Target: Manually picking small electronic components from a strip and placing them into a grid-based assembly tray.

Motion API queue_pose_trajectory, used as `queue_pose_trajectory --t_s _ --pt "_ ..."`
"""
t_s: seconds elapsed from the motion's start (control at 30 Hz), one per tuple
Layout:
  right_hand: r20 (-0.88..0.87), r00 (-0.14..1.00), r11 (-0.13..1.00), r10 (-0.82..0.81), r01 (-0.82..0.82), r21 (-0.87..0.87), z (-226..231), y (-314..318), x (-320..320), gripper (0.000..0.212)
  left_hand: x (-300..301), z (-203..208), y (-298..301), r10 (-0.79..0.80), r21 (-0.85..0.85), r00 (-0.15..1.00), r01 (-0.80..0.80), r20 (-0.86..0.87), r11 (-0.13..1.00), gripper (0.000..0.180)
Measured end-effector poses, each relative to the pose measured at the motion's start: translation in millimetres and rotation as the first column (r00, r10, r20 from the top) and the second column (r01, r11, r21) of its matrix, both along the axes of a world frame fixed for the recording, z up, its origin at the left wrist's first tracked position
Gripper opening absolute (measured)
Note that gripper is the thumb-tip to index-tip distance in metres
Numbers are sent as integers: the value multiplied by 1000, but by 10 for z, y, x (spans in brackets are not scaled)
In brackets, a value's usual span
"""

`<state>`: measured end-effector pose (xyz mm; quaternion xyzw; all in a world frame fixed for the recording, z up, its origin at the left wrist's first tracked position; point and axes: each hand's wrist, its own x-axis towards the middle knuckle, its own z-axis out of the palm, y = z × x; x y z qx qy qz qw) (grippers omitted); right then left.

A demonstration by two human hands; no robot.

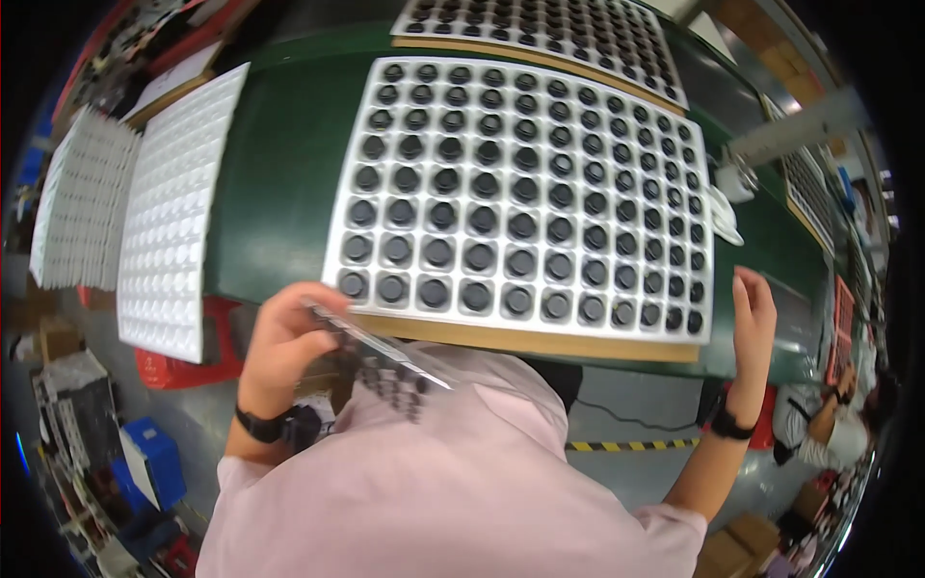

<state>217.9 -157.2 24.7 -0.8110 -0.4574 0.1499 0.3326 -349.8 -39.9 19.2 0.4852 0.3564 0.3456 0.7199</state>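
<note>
My left hand (pixel 289 337) is closed on the edge of a thin, shiny, clear-looking sheet with rows of small dark parts (pixel 390 376). It is tilted in front of my shirt, below the near left corner of a white tray (pixel 520 330), and motion blurs it. Rows of round black pieces sit in the tray's pockets. Past the tray's near right side, my right hand (pixel 755 299) is raised with fingers stretched out and nothing in it. It appears apart from the tray.
The tray lies over brown cardboard on a green table (pixel 279 154). Behind it is another filled tray (pixel 549 24). At left stand a white tray (pixel 173 212) and a stack of white trays (pixel 82 197). A grey post (pixel 800 130) and white cloth (pixel 725 217) are at right.
</note>
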Motion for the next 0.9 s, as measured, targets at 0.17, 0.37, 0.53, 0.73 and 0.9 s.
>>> queue_pose_trajectory --t_s 0.17,0.37,0.53,0.73,0.9 --pt "-15 1000 987 -21 19 -160 -129 195 443 38 -298 -348 -147 91 -12 975 -90 202 996 38" --pt "-460 874 946 -154 -4 -325 -260 531 247 47 -348 -586 -351 10 -27 970 -4 244 1000 37" --pt "-550 826 909 -119 -132 -396 -314 608 522 45 -174 -654 -497 85 -120 935 -46 345 992 32" --pt "-883 468 942 45 -315 -119 -330 403 298 36 102 -809 -785 237 -217 886 -160 399 963 29" --pt "-935 287 936 211 -337 108 -577 203 207 37 647 -930 -999 263 -201 853 -190 451 961 31"
